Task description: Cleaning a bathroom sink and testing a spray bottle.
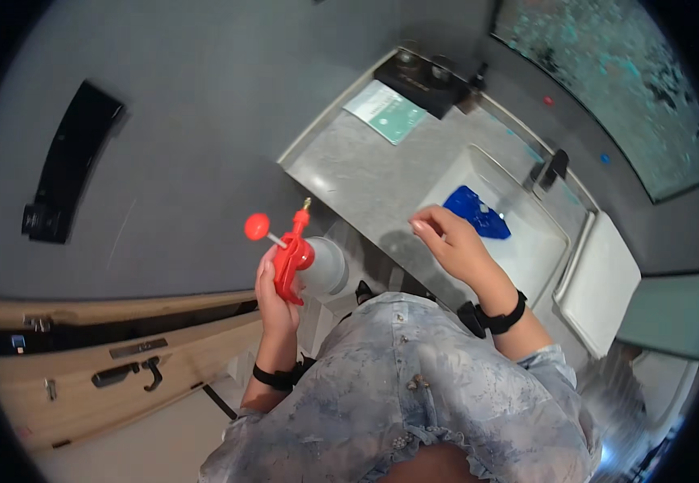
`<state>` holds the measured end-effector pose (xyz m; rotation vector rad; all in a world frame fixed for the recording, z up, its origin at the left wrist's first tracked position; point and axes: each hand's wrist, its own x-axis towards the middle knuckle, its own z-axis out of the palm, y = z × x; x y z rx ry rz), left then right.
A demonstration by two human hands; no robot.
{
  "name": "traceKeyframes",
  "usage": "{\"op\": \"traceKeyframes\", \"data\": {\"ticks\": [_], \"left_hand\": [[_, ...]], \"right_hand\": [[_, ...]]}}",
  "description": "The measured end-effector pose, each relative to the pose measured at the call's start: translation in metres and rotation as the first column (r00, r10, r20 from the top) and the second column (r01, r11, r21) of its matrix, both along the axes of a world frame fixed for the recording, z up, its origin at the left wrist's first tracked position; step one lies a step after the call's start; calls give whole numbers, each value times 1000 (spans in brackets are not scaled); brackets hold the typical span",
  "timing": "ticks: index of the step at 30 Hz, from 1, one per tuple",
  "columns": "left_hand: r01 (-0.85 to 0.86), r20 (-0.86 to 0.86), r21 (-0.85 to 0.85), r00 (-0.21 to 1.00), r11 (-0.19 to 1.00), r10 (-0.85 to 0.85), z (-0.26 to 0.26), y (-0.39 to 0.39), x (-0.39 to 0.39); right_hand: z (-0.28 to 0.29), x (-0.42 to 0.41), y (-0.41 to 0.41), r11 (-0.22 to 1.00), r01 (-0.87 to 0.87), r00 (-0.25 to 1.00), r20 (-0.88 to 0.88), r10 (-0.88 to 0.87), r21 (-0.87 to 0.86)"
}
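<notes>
My left hand (277, 296) grips a red pump sprayer (294, 259) by its handle. The sprayer has a brass nozzle tip, a red ball knob on a pump rod and a pale grey bottle (324, 265) below the head. Over the front edge of the white washbasin (446, 181) hovers my right hand (452, 241), loosely curled, with nothing visible between thumb and fingers. A crumpled blue cloth (476, 211) lies in the basin just beyond it, apparently wet. Part of that cloth is hidden behind the right hand.
A black faucet (550, 172) stands behind the basin. The grey countertop (331, 169) bears a white and green packet (385, 111) with writing and a black tray (419, 81) with glasses. Right of the basin lies a folded white towel (603, 281). A wooden door (192, 350) is at left.
</notes>
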<state>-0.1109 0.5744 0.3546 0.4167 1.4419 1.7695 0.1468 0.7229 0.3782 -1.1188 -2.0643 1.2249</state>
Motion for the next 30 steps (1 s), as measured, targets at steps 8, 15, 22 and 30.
{"op": "traceKeyframes", "data": {"ticks": [8, 15, 22, 30], "left_hand": [[-270, -151, 276, 936, 922, 319, 14, -59, -11], [-375, -150, 352, 882, 858, 447, 17, -56, 1], [-150, -52, 176, 986, 973, 161, -7, -35, 11], [129, 11, 105, 991, 986, -131, -14, 30, 37]], "right_hand": [[-41, 2, -4, 978, -40, 999, 27, 46, -206], [-55, -2, -8, 973, -109, 993, 29, 117, -205], [-59, 21, -14, 980, -39, 980, 184, 76, -196], [-84, 81, -23, 977, 0, 950, 306, 66, -211]]}}
